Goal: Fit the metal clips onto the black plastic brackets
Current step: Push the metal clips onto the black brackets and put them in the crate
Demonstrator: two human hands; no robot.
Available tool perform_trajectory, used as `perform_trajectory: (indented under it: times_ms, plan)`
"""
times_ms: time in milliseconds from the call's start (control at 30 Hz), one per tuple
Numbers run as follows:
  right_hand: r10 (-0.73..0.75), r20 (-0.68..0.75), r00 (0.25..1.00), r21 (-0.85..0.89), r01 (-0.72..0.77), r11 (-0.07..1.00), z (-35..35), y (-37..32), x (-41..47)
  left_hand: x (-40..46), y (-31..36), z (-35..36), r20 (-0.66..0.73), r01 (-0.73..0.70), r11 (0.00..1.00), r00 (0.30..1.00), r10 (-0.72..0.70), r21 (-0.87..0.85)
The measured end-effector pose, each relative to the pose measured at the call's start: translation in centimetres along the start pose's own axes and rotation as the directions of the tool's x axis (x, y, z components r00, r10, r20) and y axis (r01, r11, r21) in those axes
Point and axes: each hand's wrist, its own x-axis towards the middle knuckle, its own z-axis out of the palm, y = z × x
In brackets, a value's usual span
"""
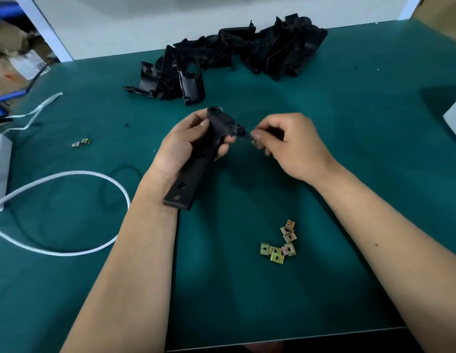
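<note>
We hold the bracket [196, 161] above the desk's middle, our left hand [181, 143] wrapped around it, our right hand [290, 146] pinching a small clip [255, 141] beside its tab. Misaligned, it could skew or drop among the loose clips [280, 244] toward the near edge.

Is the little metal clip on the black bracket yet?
Not yet. The right hand pinches the metal clip just beside the bracket, which the left hand holds off the table.
</note>
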Motion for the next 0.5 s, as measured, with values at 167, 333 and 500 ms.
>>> perform_trajectory:
  times_ms: [167,333,500]
  plan:
    - [0.161,-0.027,0.986,0.494,-0.127,0.860,0.63,-0.77,-0.05,-0.50,-0.36,0.15,0.233,-0.058,0.985,0.972,0.019,0.164]
    - [0.182,0.034,0.983,0.616,-0.164,0.771,0.20,-0.97,-0.15,-0.61,-0.58,0.73,0.246,-0.125,0.958,0.968,0.060,0.259]
    - [0.192,0.036,0.981,0.634,-0.171,0.754,0.46,-1.09,-0.19,-0.43,-0.59,0.72,0.255,-0.119,0.950,0.966,0.044,0.287]
